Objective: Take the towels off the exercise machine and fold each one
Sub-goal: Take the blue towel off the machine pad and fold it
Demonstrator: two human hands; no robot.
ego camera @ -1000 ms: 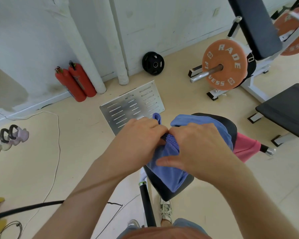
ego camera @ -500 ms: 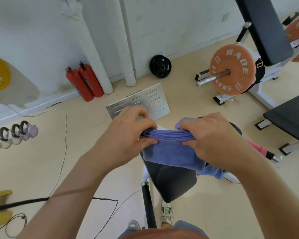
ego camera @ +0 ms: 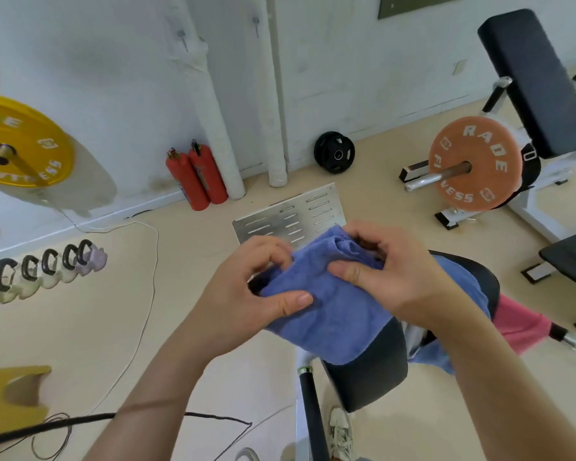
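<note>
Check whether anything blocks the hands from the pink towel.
Only what they hold: the left hand and right hand grip the blue towel over the pad. The pink towel hangs right of the pad, nothing visible over it, partly behind the right forearm.

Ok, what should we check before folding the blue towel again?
1. Left hand grips the blue towel: ok, thumb on top, fingers curled behind.
2. Right hand grips it too: ok, it pinches the top edge.
3. Towel off the floor: ok, it hangs in front of the seat.
4. Edges lined up: cannot tell, the hands cover them.
5. Pink towel folded: not ok, it hangs on the machine.
</note>
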